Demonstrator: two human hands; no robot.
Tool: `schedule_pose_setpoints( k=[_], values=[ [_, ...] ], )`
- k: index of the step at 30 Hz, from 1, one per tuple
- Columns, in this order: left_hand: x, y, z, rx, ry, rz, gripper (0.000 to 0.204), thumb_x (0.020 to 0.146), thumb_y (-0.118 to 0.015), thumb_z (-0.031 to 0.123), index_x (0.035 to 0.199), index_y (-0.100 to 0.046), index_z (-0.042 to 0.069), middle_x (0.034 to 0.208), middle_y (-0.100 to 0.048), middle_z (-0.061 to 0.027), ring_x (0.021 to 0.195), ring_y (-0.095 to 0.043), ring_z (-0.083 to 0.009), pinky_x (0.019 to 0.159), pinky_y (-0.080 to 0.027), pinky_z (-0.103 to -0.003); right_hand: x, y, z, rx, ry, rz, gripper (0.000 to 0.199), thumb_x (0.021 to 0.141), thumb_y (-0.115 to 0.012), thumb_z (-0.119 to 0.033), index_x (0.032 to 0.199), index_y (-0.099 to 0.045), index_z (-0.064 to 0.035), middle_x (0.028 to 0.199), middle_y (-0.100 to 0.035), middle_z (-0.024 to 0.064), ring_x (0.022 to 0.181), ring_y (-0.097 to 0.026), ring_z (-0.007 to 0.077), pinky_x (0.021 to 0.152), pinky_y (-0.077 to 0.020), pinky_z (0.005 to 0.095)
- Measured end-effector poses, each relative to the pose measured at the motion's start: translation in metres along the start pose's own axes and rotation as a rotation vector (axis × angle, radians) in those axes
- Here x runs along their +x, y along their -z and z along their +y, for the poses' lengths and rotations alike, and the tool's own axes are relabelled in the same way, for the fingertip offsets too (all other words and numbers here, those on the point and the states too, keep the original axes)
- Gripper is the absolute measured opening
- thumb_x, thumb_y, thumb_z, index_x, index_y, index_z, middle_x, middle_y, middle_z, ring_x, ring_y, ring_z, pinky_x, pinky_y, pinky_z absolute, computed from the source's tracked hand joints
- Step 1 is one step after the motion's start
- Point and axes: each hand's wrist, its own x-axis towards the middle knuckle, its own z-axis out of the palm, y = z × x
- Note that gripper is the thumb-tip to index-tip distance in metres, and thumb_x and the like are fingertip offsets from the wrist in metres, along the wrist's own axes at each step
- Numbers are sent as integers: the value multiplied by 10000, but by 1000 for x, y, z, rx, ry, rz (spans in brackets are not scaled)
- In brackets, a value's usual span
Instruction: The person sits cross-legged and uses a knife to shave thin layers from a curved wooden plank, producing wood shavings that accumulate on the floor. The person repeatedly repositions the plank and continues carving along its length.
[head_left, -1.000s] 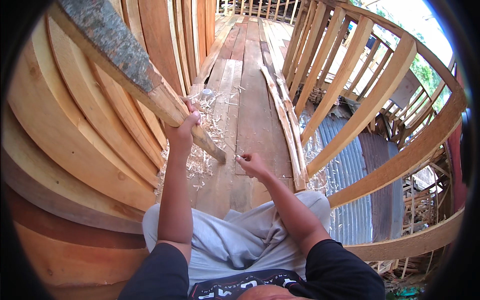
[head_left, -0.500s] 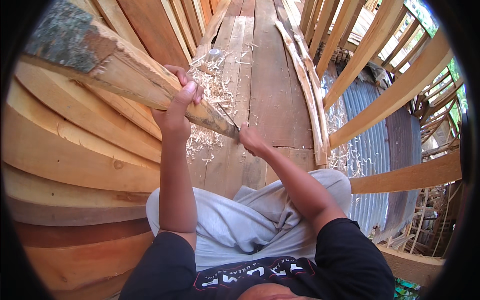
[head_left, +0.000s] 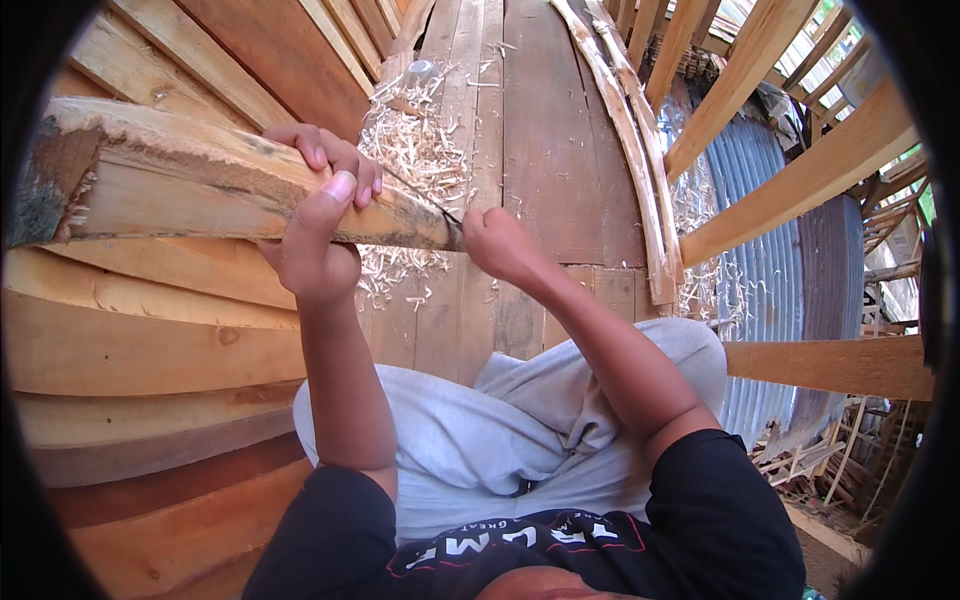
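A thick wooden post (head_left: 190, 190), pale where stripped and grey and rough at its left end, slants across the upper left. My left hand (head_left: 322, 215) is wrapped round it, thumb on the near face and fingers over the top. By the post's right tip, my right hand (head_left: 498, 243) is closed on the hidden handle of what looks like a knife. The knife's thin dark blade (head_left: 425, 197) runs along the far side of the post, partly hidden by it. Below both arms, my crossed legs (head_left: 500, 400) are in light grey trousers.
Curly wood shavings (head_left: 415, 150) cover the plank floor (head_left: 545, 150), with a clear cup (head_left: 421, 73) among them. Boards form a wall (head_left: 150, 335) on the left. Long peeled poles (head_left: 630, 150) lie to the right, beside slanted railing slats (head_left: 800, 180) and corrugated metal (head_left: 755, 200) beyond.
The post has swung from a steep slant to nearly level, its left end lower in view. Both hands have moved a little left with it; the right hand remains at the tip.
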Motion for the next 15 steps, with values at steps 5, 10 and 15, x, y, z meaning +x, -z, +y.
schedule_pose_setpoints(
  k=[5,10,15],
  values=[
    [0,-6,-2,-7,-11,-16,246,742,-531,26,965,-427,21,726,-473,-79,654,-467,-147,678,-434,-319,23,-15,43,-13,-39,82,555,927,-311,-316,941,-634,135,1036,-598,384,1026,-599,491,917,-456,496],
    [1,2,0,7,-16,-30,250,742,-532,27,969,-427,18,725,-476,-80,659,-474,-152,678,-436,-320,-13,7,-15,-6,-2,8,527,939,-308,-308,1031,-634,95,1113,-598,351,1045,-600,470,915,-467,506],
    [2,-4,-1,20,-28,10,250,743,-532,21,971,-429,23,721,-471,-79,656,-472,-153,677,-435,-324,14,-17,39,-10,-59,112,562,935,-309,-333,983,-644,115,1065,-601,370,1044,-596,480,933,-454,493]
  ],
)
